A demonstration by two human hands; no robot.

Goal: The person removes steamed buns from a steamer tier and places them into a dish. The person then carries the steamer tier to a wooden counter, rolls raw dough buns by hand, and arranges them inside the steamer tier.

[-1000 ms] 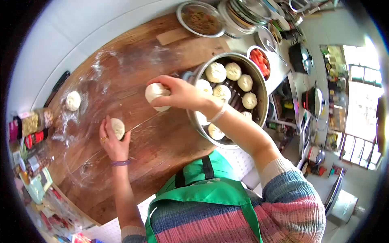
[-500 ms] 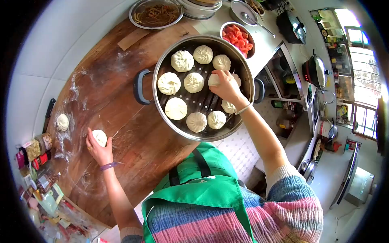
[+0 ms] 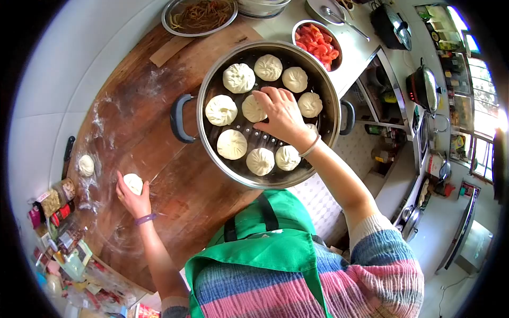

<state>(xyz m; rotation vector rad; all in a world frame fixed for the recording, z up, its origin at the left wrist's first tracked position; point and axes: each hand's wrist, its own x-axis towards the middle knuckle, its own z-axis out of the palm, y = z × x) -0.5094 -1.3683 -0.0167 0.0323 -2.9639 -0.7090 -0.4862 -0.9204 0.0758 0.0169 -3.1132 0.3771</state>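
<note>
On the floured wooden board, my left hand (image 3: 132,197) curls around a pale dough bun (image 3: 133,183), thumb and fingers at its sides. My right hand (image 3: 283,116) is inside the large round steamer pot (image 3: 211,153). Its fingers and thumb close around the right side of the pleated bun (image 3: 252,109) in the middle. Whatever lies beneath that palm is hidden. Several more pleated buns (image 3: 238,78) ring the middle one; a smoother round one (image 3: 231,144) sits at lower left. My right wrist partly covers another bun (image 3: 312,128).
A single bun (image 3: 86,165) rests at the board's left, near a dark-handled knife (image 3: 69,148). Behind the pot stand a bowl of cut tomatoes (image 3: 318,45) and a bowl of brownish shredded food (image 3: 201,18). Packets and jars (image 3: 58,206) crowd the left edge.
My right hand has moved left within the pot, from a bun at the right to the middle one. A bun at the right is now uncovered. My left hand stays around its bun.
</note>
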